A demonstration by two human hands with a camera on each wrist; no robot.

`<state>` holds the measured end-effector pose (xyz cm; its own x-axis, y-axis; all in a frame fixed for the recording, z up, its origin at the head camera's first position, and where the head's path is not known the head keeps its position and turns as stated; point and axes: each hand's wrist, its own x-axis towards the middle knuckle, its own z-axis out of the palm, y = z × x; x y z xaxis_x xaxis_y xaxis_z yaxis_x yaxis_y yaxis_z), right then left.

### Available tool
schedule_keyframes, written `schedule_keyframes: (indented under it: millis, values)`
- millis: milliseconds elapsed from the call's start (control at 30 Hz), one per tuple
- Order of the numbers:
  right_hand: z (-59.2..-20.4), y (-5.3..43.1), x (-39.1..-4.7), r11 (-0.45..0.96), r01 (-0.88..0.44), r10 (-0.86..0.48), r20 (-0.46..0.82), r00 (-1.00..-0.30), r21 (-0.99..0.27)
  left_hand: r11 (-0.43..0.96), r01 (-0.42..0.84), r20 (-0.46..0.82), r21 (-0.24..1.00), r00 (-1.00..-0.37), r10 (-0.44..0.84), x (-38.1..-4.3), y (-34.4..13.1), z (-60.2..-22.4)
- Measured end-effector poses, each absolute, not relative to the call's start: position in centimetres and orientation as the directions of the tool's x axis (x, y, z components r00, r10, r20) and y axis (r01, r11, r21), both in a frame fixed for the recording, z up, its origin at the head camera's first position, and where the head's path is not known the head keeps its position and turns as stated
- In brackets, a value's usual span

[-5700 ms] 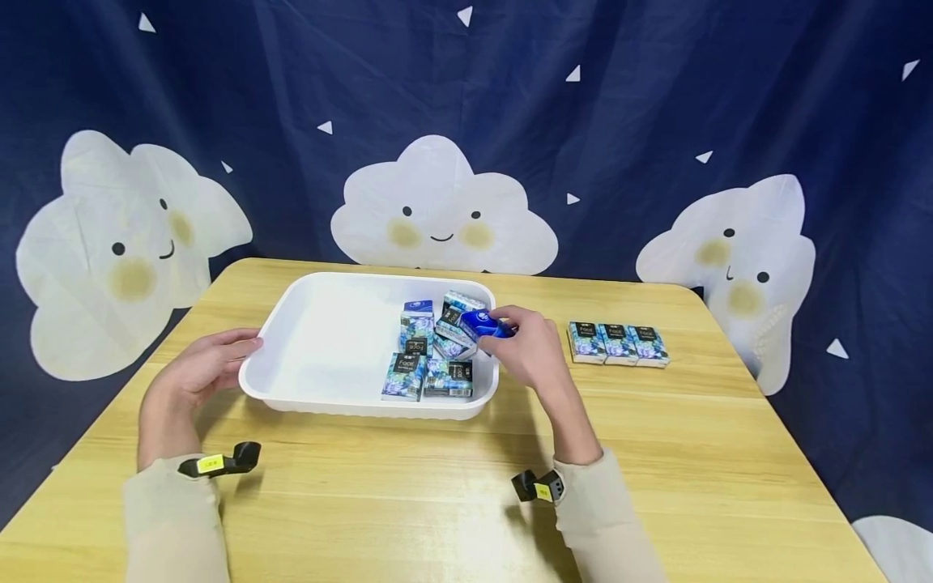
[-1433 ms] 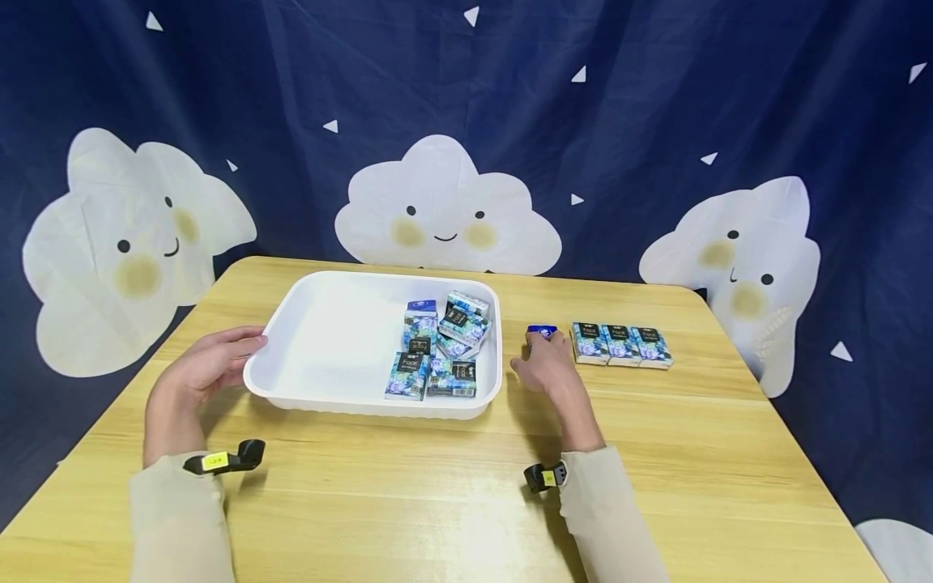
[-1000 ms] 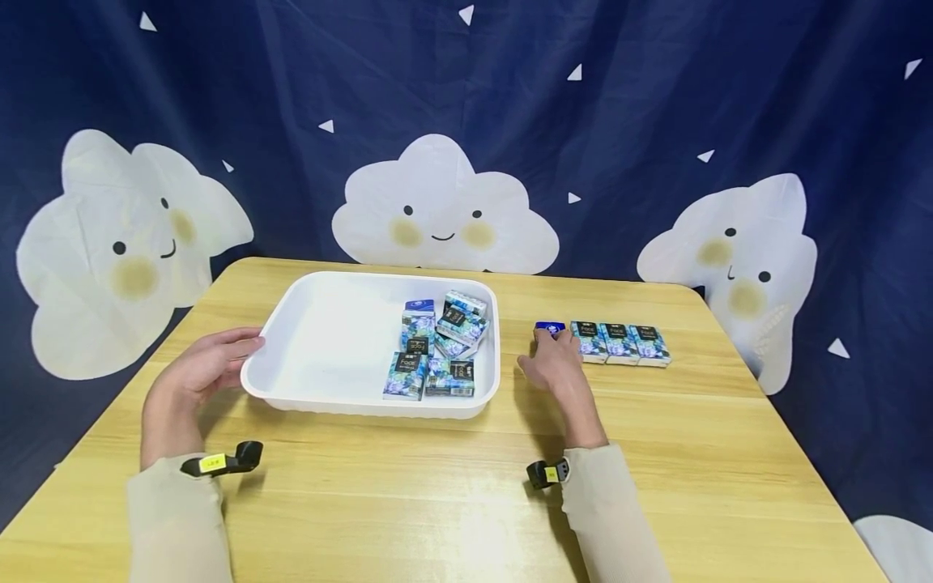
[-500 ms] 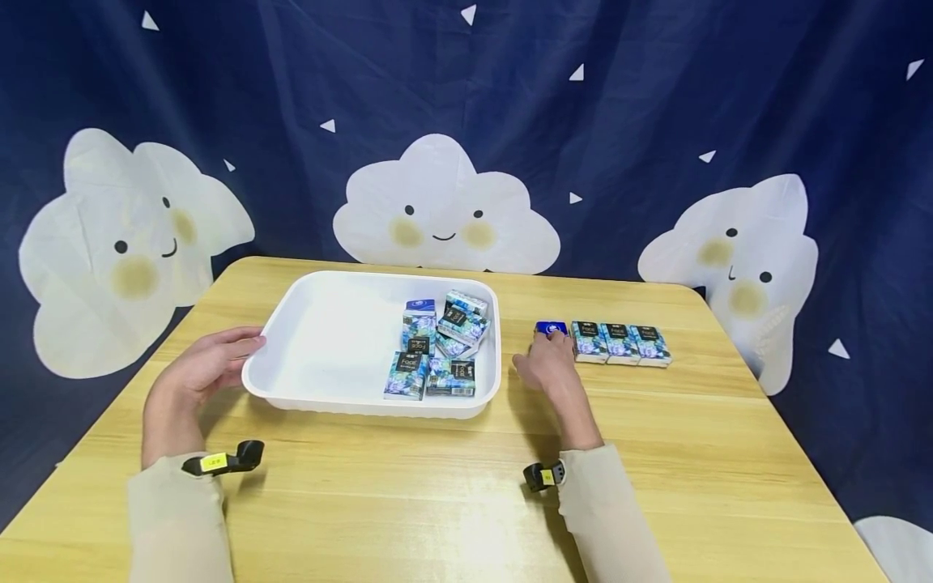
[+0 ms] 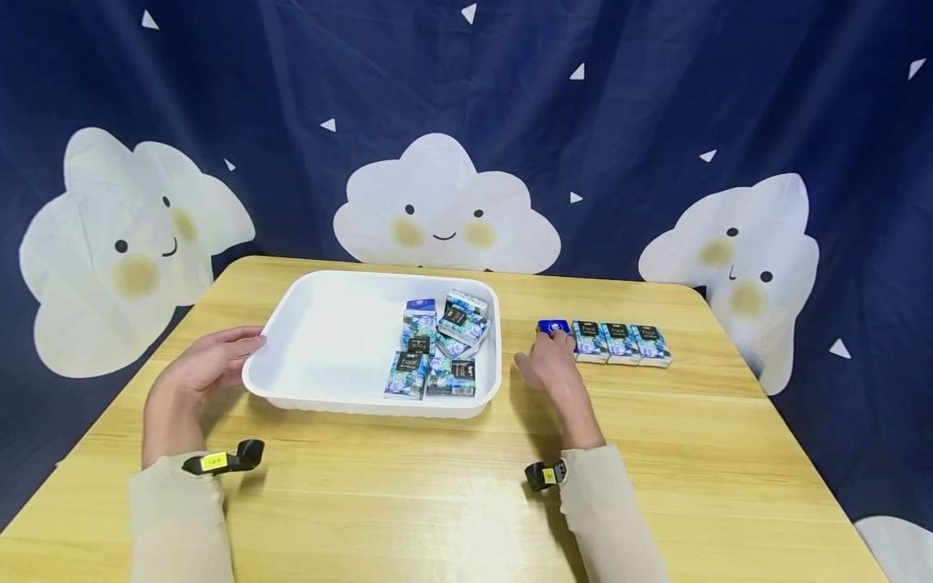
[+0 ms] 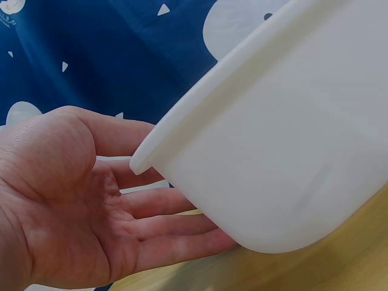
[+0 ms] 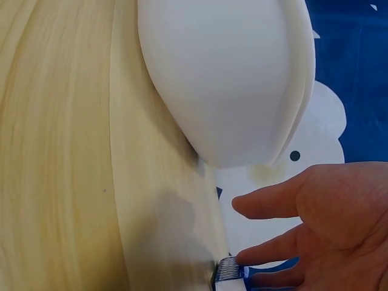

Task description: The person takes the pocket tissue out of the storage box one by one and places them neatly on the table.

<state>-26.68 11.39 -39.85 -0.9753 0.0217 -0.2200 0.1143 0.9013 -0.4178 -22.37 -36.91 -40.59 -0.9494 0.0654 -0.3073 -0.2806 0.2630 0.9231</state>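
Two contacts: left hand [image 5: 202,366], straight-fingered, on white plastic tray [image 5: 328,344]. Right hand [image 5: 551,362], fingers extended, on blue-ended rectangular pack [image 5: 554,325] at right.

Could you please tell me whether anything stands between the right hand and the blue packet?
Nothing visible does: the right hand touches the blue packet, and the row of three packets lies to its right.

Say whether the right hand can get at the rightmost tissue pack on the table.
Probably yes: nothing covers the rightmost tissue pack, and the right hand is near, to its left.
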Motion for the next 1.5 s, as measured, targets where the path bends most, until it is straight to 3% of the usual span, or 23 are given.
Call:
schedule_keyframes:
  millis: [1100, 1500]
  values:
    - [-40.0, 12.2, -26.8, 0.89, 0.104, 0.022, -0.187, -0.982, -0.444, 0.278, -0.28, -0.311, 0.919, -0.948, 0.074, -22.4, -37.0, -40.7]
    - [-39.3, 10.7, -26.5, 0.804, 0.069, 0.038, -0.064, -0.997, -0.59, 0.273, -0.29, -0.318, 0.917, -0.946, 0.064, -22.4, -37.0, -40.6]
